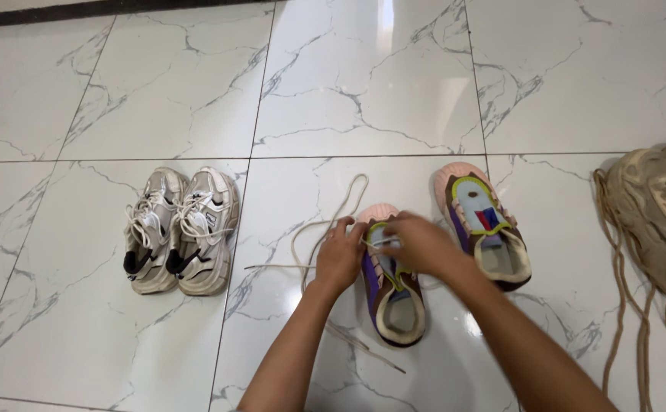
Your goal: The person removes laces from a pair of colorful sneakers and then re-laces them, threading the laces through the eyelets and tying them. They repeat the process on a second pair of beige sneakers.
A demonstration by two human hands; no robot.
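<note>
Now both hands (382, 248) on purple shoe (394, 294), lacing.

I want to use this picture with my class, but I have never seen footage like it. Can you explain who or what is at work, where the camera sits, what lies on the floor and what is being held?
No machine here: a person works bare-handed, filmed by a camera on their own head looking down. The left hand and right hand grip a pale shoelace over a brown, purple and pink shoe. Its partner lies alongside. A laced white pair sits left, a beige shoe right, on the marble tile floor.
</note>
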